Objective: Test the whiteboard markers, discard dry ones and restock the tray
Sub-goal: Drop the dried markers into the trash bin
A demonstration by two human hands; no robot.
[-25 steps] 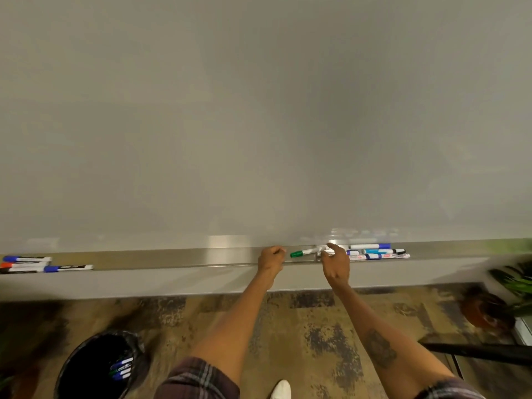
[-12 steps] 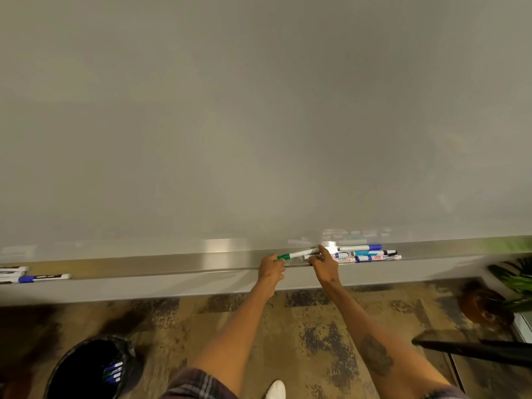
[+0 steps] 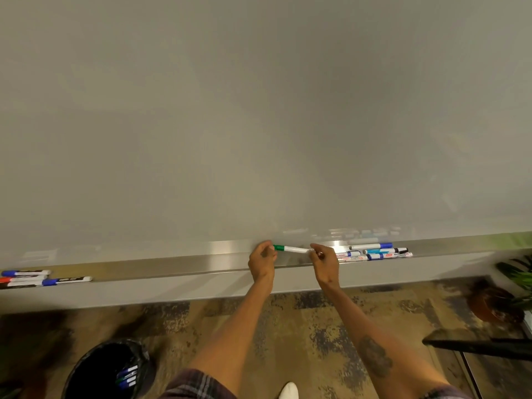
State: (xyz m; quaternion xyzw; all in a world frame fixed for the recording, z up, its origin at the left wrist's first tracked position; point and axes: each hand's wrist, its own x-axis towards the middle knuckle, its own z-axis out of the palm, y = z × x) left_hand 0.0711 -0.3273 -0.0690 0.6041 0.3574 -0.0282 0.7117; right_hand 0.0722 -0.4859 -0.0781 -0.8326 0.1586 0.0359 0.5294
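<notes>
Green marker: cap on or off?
On: green marker has its cap seated; left hand pinches the cap end, right hand the tail.

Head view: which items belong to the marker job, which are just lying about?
Job: green marker, held by left hand and right hand; whiteboard; tray; right marker pile; left marker group; bin with discarded markers.
Lying about: potted plant; dark furniture edge; white shoe.

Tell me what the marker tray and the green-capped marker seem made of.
Marker tray: probably brushed metal, satin; it shows soft streaked glare. Green-capped marker: likely smooth plastic, white barrel, green cap; too small for certainty.
</notes>
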